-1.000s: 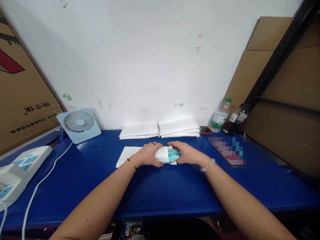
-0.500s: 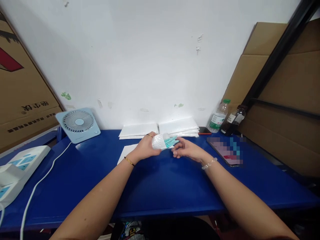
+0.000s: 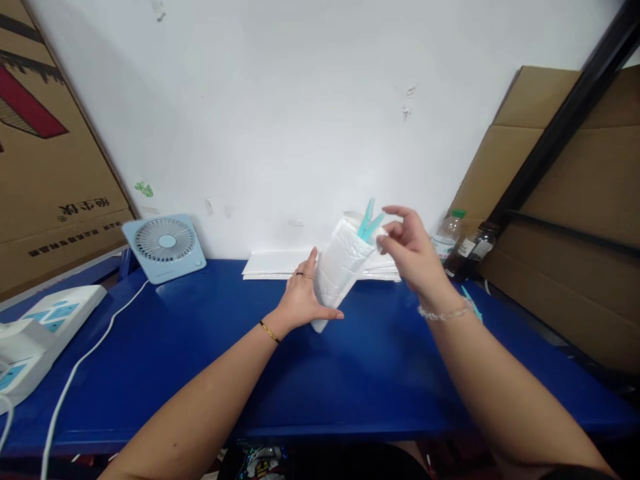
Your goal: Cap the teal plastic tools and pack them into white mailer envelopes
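Note:
A white, quilted padded envelope (image 3: 341, 265) is tilted above the blue table, its mouth toward the upper right. Teal, narrow pointed pieces (image 3: 369, 227) stick out of that mouth; their lower parts are hidden inside. My left hand (image 3: 300, 293) grips the envelope's lower left side, thumb across the front near the bottom. At the mouth's right corner, my right hand (image 3: 407, 247) pinches the white edge between thumb and bent fingers, with the index finger stretched out above the teal pieces.
Flat white envelopes (image 3: 275, 265) lie along the wall. A light blue fan (image 3: 165, 247) and a white power strip (image 3: 55, 320) are on the left. A green-capped bottle (image 3: 449, 233) and a dark bottle (image 3: 470, 252) stand at right. Another teal piece (image 3: 471, 301) shows behind my right wrist.
The envelope has been raised from lying nearly flat to a steep tilt, its mouth turned upward. My right hand has risen to the mouth, and the teal pieces sit deeper inside.

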`<state>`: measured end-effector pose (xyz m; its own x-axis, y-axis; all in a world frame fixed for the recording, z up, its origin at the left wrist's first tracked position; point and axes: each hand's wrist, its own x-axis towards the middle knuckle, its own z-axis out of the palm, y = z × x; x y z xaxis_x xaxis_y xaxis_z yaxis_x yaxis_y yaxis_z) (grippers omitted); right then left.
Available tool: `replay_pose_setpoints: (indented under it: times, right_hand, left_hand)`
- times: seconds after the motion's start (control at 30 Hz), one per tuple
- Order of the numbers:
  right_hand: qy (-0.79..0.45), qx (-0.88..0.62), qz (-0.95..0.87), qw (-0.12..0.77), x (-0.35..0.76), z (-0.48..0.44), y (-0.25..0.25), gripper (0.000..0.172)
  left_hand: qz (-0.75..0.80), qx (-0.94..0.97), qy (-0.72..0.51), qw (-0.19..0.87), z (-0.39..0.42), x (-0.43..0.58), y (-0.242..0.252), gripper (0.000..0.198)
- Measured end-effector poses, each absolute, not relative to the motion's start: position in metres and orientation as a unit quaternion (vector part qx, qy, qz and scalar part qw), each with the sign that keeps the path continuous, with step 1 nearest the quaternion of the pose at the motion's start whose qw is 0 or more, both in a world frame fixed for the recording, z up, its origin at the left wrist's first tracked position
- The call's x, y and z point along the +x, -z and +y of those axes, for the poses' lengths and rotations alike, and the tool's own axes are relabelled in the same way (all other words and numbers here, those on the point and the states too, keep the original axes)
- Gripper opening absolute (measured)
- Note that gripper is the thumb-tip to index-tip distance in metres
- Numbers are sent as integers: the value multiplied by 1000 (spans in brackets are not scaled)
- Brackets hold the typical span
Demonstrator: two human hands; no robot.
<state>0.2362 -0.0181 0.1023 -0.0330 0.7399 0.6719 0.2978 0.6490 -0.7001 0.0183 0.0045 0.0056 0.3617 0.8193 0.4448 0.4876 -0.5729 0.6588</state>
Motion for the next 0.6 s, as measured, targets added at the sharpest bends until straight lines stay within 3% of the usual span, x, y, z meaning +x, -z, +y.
replay_pose_setpoints:
  times: [0.13, 0.3, 0.5, 0.6]
  right_hand:
    - [-67, -384, -758, 524, 232, -28, -139, 45]
    - [25, -383, -772, 507, 224, -35, -147, 39]
    - [-29, -380, -780, 496, 216, -28, -138, 36]
    - [-82, -365, -779, 503, 213, -26, -136, 34]
  left_hand:
    - [360, 769, -430, 307, 5, 18, -2, 142]
    - [346, 746, -436, 365, 7, 17, -1, 137]
    - [300, 738, -457, 395, 7, 18, -4, 121]
    - [272, 708, -455, 466, 7, 20, -5, 97]
